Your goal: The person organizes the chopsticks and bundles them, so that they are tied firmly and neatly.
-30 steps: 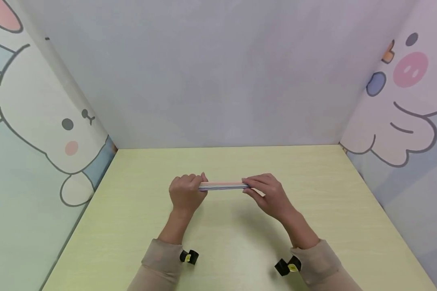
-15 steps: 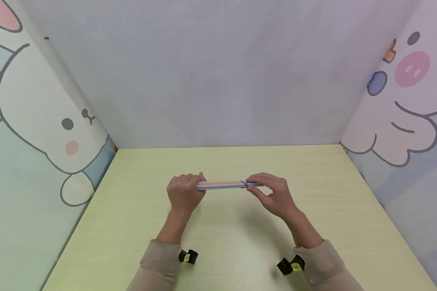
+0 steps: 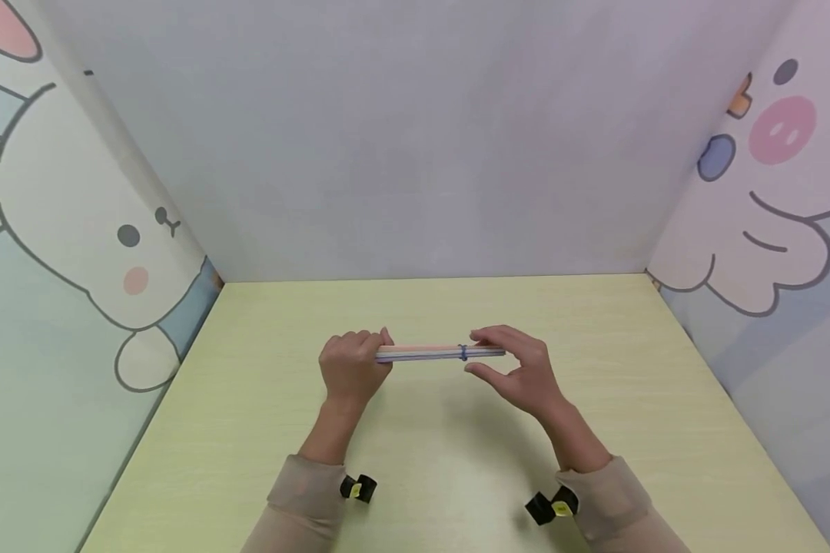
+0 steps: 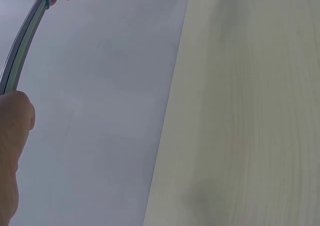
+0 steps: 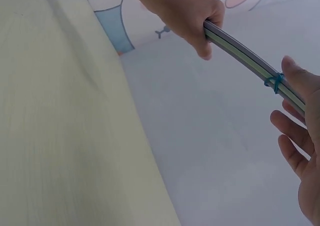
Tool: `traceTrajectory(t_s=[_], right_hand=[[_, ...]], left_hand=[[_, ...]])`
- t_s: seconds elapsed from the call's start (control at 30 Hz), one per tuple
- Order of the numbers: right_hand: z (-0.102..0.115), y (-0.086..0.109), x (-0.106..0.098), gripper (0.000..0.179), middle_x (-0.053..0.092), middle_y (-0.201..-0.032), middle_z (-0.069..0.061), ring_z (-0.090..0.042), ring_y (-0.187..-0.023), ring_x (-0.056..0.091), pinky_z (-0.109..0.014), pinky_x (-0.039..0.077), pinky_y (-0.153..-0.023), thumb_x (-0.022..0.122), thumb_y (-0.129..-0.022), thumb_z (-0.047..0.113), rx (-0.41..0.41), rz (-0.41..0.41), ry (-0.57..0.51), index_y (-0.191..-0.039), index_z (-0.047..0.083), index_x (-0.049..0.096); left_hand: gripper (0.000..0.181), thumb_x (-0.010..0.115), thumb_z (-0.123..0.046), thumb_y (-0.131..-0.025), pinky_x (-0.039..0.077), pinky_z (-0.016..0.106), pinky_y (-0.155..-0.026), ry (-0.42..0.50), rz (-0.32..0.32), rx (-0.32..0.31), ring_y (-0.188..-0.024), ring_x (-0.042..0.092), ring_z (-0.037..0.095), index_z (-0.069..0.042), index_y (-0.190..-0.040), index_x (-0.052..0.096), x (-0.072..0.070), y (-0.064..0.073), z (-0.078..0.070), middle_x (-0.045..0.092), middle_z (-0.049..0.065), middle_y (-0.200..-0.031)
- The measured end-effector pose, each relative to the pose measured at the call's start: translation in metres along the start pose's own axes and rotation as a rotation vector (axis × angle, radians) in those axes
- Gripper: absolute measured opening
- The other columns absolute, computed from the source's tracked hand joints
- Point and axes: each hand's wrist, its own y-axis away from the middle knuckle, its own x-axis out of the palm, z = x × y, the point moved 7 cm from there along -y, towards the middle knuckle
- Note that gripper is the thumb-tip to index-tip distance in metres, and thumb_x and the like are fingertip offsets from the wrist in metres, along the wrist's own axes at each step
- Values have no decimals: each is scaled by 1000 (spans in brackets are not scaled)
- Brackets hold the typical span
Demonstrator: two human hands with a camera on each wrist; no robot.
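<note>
A bundle of long, slim pastel sticks (image 3: 422, 353) is held level above the table. My left hand (image 3: 353, 365) grips its left end in a fist, hiding that end. Toward the right end a thin blue elastic band (image 3: 463, 352) is wrapped around the sticks, with a small twist sticking out in the right wrist view. My right hand (image 3: 522, 369) surrounds the bundle's right end, thumb and fingers spread apart on either side. The right wrist view has the thumb (image 5: 295, 76) close beside the band. In the left wrist view the bundle (image 4: 25, 41) runs up from my left fist.
The pale yellow table (image 3: 415, 461) lies below both hands. A plain grey-white wall (image 3: 415, 153) stands behind it, with cartoon-printed panels (image 3: 55, 215) at the left and right sides. A black wrist camera (image 3: 358, 488) is on each sleeve.
My right fingers, first pinched over the bundle's right end, have slid right and spread apart, uncovering the blue band and the stick ends. The left hand keeps its grip nearly in place.
</note>
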Motion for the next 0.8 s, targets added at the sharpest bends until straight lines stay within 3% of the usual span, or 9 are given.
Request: traceTrajectory(t_s=[0.1,0.23,0.3,0.4,0.5,0.7,0.8], right_hand=[[-2,0,-1,26,75,-93,-10,-20,-81,71,-19,53,-78,85,-79,8,21,17,-17,-102,4,75],[-4,0,3,33,75,-92,-7,-19,-81,72,-20,54,-76,83,-71,-9,46,69,-20,-99,5,77],[-3,0,5,30,76,-92,-7,-20,-81,73,-21,55,-77,83,-72,-7,36,72,-4,-100,3,77],[0,-1,7,22,77,-93,-9,-23,-80,74,-25,55,-78,83,-82,9,3,66,25,-101,0,77],[4,-3,7,29,77,-91,-10,-23,-78,74,-33,56,-75,79,-88,26,-34,63,75,-100,-1,77],[11,-5,10,36,78,-91,-3,-17,-76,72,-43,52,-74,90,-72,21,-73,157,295,-103,6,80],[11,-4,10,42,78,-95,-3,-17,-79,72,-43,52,-76,91,-69,20,-50,185,306,-106,5,79]], left_hand=[[30,65,-17,-84,33,30,-40,-1,4,-2,-38,44,18,-10,-55,58,0,0,2,60,3,-51],[30,66,-16,-81,33,30,-40,6,-8,-7,-38,43,18,-10,-54,56,-1,0,1,59,2,-50],[28,67,-16,-80,33,30,-40,8,-15,-8,-38,43,18,-10,-54,57,-1,-1,-1,59,2,-50],[26,67,-15,-80,35,30,-40,9,-22,-6,-37,45,18,-10,-55,59,-2,-4,-5,61,2,-51],[26,66,-15,-80,37,31,-40,8,-28,-5,-38,46,18,-10,-55,61,-3,-5,-9,61,2,-52],[25,69,-14,-78,35,30,-40,-14,-16,26,-38,45,18,-11,-54,60,-2,-5,-15,61,2,-51],[24,71,-14,-75,32,29,-40,-18,-20,39,-38,44,17,-10,-54,61,-2,-4,-16,60,2,-50]])
